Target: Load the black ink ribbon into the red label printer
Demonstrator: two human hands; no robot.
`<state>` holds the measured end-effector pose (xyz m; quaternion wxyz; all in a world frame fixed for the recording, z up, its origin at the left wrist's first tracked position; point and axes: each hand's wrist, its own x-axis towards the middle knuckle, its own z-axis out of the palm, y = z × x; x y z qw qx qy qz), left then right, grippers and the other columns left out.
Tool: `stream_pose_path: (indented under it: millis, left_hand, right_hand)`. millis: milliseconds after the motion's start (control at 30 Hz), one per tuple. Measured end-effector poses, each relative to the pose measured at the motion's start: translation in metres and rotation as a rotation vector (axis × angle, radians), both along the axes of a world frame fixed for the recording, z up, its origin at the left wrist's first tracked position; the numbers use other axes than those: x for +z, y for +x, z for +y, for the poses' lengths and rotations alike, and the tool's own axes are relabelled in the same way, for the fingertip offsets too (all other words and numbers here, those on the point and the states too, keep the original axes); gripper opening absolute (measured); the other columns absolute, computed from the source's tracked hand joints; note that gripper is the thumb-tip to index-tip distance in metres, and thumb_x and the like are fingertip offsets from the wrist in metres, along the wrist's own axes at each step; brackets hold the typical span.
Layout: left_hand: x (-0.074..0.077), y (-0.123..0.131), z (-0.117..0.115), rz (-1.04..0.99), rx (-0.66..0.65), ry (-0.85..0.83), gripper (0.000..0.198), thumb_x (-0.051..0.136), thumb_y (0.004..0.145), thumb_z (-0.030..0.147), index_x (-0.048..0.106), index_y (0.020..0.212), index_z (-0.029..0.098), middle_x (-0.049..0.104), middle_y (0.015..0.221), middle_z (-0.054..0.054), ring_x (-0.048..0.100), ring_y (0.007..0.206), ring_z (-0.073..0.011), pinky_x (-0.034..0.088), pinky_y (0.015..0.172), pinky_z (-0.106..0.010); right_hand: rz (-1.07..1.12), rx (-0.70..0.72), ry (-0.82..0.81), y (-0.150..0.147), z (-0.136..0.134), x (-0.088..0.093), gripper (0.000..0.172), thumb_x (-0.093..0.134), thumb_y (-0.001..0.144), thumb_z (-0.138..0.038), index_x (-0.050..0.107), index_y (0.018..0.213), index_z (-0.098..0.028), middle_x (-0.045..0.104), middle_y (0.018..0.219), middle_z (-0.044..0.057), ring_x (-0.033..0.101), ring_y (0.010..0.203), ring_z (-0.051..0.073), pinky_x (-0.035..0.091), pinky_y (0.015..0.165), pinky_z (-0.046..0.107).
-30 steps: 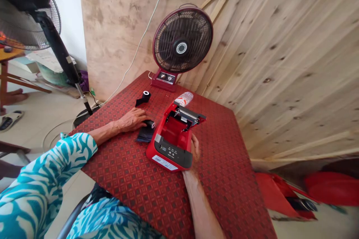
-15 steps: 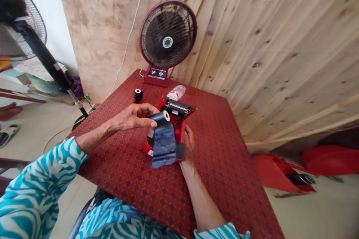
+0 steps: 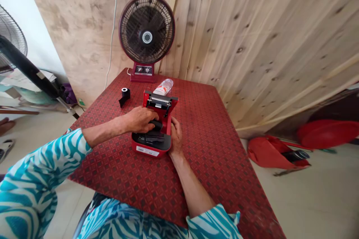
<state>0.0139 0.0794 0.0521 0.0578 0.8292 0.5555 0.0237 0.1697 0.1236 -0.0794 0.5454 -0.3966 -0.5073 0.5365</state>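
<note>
A red label printer (image 3: pixel 147 151) with its lid (image 3: pixel 159 101) raised stands on the patterned red table. My left hand (image 3: pixel 139 119) reaches into its open body, fingers closed on a black ribbon roll (image 3: pixel 157 124), which my fingers partly hide. Against the printer's right side my right hand (image 3: pixel 176 137) is wrapped, gripping the casing; some of its fingers are out of sight. A second black ribbon roll (image 3: pixel 125 92) with a white core stands to the left, a loose strip trailing from it.
Behind the printer lies a clear plastic bottle (image 3: pixel 163 87). A dark red fan (image 3: pixel 146 37) stands at the table's back edge, and a black pedestal fan (image 3: pixel 30 71) is on the left. A red dustpan (image 3: pixel 266 153) is on the floor at right.
My left hand has lowered the ribbon roll into the printer; the strip that hung over the printer's front no longer shows there. My right hand stays at its side. The view has shifted right.
</note>
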Motion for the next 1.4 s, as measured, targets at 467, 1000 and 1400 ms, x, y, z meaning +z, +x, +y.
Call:
stream_pose_path:
  millis: [467, 1000, 1400]
  left_hand:
    - [-0.005, 0.0, 0.026, 0.102, 0.034, -0.143, 0.019, 0.062, 0.082, 0.03, 0.07, 0.097, 0.022, 0.073, 0.094, -0.005, 0.066, 0.093, -0.0239, 0.047, 0.077, -0.03]
    - [-0.008, -0.022, -0.027, -0.441, -0.115, -0.059, 0.018, 0.053, 0.09, 0.026, 0.069, 0.089, 0.017, 0.07, 0.084, -0.002, 0.064, 0.075, -0.0128, 0.045, 0.071, -0.022]
    - [-0.014, -0.016, -0.021, -0.365, -0.054, -0.026, 0.023, 0.045, 0.093, 0.026, 0.065, 0.088, 0.015, 0.069, 0.084, -0.003, 0.063, 0.076, -0.0146, 0.044, 0.073, -0.025]
  right_hand:
    - [0.01, 0.024, 0.02, 0.001, 0.0, -0.001, 0.038, 0.049, 0.083, -0.04, 0.06, 0.114, -0.022, 0.064, 0.12, 0.006, 0.057, 0.111, 0.021, 0.042, 0.098, 0.04]
    - [0.01, 0.01, 0.014, 0.0, 0.001, -0.002, 0.037, 0.049, 0.082, -0.039, 0.06, 0.113, -0.023, 0.064, 0.12, 0.005, 0.057, 0.112, 0.021, 0.041, 0.098, 0.04]
    - [-0.008, 0.011, 0.034, 0.001, -0.002, 0.007, 0.035, 0.048, 0.082, -0.037, 0.062, 0.111, -0.022, 0.066, 0.117, 0.005, 0.057, 0.109, 0.02, 0.041, 0.098, 0.039]
